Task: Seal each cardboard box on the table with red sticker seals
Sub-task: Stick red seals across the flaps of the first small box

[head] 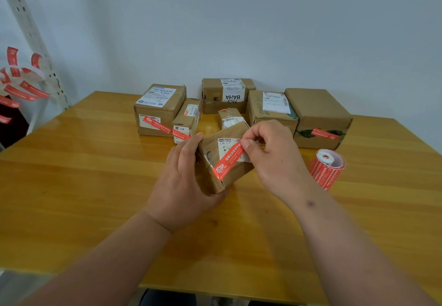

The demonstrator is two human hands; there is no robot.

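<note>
My left hand (pixel 184 181) grips a small brown cardboard box (pixel 236 171), holding it tilted just above the wooden table (pixel 95 186). A red sticker seal (pixel 227 159) runs diagonally across the box; its lower end sticks to the box's front edge. My right hand (pixel 267 152) pinches the seal's upper end between thumb and forefinger, over the white label. A roll of red seals (pixel 326 169) lies on the table to the right of my right hand.
Several more cardboard boxes stand in a row at the back: a left box (pixel 159 109), a slim box (pixel 187 120) and a far-right box (pixel 320 119) carry red seals. A tangle of backing strip with red stickers (pixel 19 83) hangs on a metal rack at left.
</note>
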